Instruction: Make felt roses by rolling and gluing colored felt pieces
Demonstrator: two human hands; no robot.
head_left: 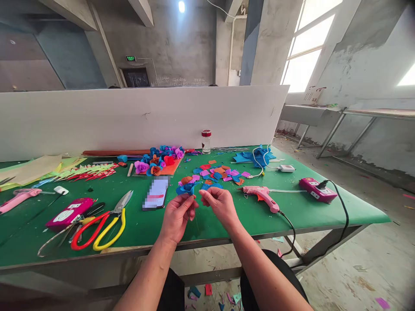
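My left hand [178,214] is closed in a pinch at the base of a blue paper flower [186,188], which stands up above the fingertips. Just to its right, my right hand [223,205] is closed too, thumb against forefinger. A blue paper petal [214,185] shows at its fingertips, partly hidden by the fingers. The hands are close together but apart, over the front of the green table [207,222]. Beyond them lie several loose paper petals [223,172] in blue, pink, orange and red. A pink glue gun [264,196] rests to the right of my right hand.
Finished paper flowers [162,157] are heaped behind a phone [156,193]. Large scissors [106,224] and a magenta power block [71,212] lie left. Another power block [317,190] with a black cord sits right. A glass jar [206,141] stands by the white board [142,119].
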